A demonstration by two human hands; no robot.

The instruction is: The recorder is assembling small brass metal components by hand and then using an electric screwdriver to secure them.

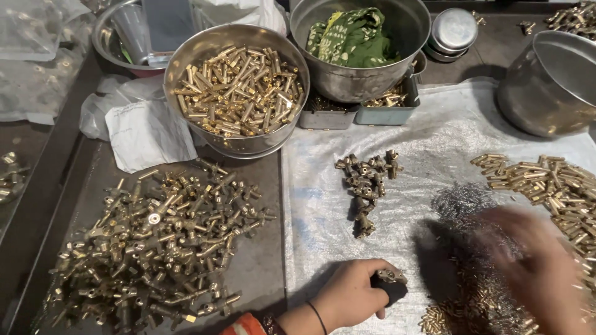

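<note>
Brass fitting (391, 275) sits pinched in the left hand (354, 294) at about six o'clock on the bench, fingers curled shut around it on the pale woven sheet (323, 211). The right hand (534, 267), at four o'clock, is a blur of motion above a scatter of tiny brass pins (472, 310); whether its fingers are closed on anything I cannot tell.

The step in hand looks like assembly: one body held steady while the other hand fetches a small part for it. A short row of dark finished-looking fittings (366, 186) lies at twelve o'clock from the held piece, a big heap of brass bodies (155, 242) at nine o'clock, and a steel bowl of brass tubes (239, 93) at eleven o'clock. More tubes (552, 186) lie at two o'clock.

The next move calls for a fine pick of a single pin and careful alignment with the held body's opening.
</note>
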